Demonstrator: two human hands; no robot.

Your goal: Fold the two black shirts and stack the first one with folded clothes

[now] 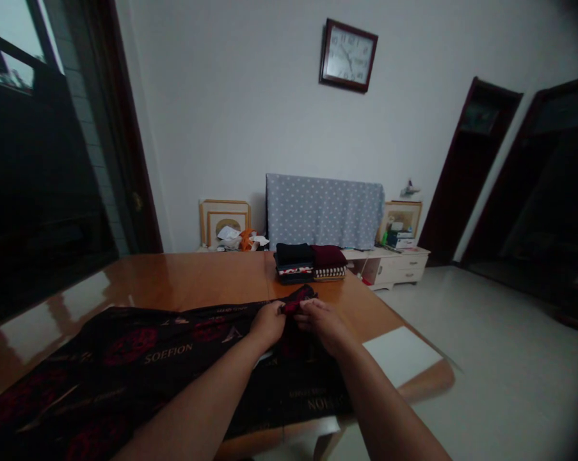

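Note:
A large black cloth (168,378) with red round patterns and gold lettering lies spread over the left and near part of the wooden table, its front edge reaching the table's edge. My left hand (269,324) is closed on a gathered piece of its far edge. Close beside it, my right hand (322,323) pinches the same bunched piece, which stands a little raised between the two hands. Some fingertips are hidden in the folds. What kind of garment or cover the cloth is, I cannot tell.
Two piles of folded clothes (310,264) sit at the table's far side. A white sheet (401,355) lies near the right edge of the wooden table (197,275). Behind stands a low white cabinet (399,267) beside a blue dotted cover (322,211).

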